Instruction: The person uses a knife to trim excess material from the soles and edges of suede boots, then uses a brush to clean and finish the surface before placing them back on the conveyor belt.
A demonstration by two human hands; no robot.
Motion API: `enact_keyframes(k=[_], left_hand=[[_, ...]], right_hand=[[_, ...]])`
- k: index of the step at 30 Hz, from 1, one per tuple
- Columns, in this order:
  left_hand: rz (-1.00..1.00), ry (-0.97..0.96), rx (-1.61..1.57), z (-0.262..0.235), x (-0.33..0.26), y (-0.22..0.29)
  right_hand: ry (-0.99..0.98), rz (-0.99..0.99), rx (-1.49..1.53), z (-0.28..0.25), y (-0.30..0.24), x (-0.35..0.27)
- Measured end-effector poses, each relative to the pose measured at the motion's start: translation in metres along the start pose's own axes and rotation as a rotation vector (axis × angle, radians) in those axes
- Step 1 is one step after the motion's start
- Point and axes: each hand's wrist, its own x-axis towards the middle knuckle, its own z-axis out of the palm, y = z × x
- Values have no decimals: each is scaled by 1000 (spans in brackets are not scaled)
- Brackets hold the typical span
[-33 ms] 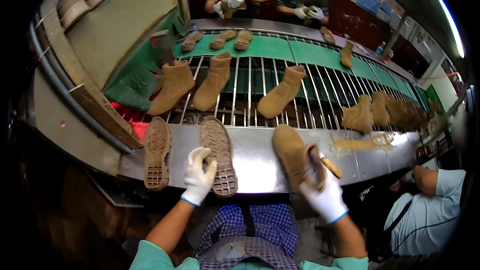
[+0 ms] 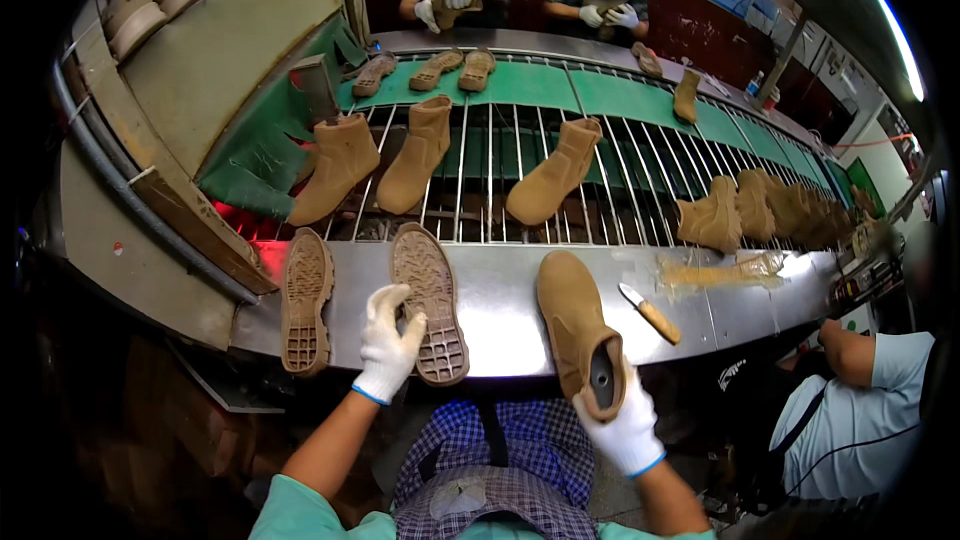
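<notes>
Steel desk (image 2: pixel 500 285): nothing moved since earlier frame. Left hand (image 2: pixel 388 342) rests spread on tan rubber outsole (image 2: pixel 428 302); right hand (image 2: pixel 622 420) grips tan suede boot (image 2: pixel 575 325) right of it.

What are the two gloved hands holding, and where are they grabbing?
The right hand grips the tan boot by its ankle opening. The left hand rests on a sole's edge.
</notes>
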Motion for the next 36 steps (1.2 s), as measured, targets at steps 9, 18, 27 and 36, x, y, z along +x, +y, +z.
enact_keyframes(k=[9,18,27,36], left_hand=[[-159,-124,383,5,103,-15],[-410,-184,-542,22,145,-45],[-401,-389,-1145,-31,73,112],[-47,-799,-942,63,-76,121]], right_hand=[[-279,344,100,-28,-26,-148],[-267,635,979,84,149,-99],[-494,829,1481,59,76,-67],[-442,654,1559,62,100,-107]])
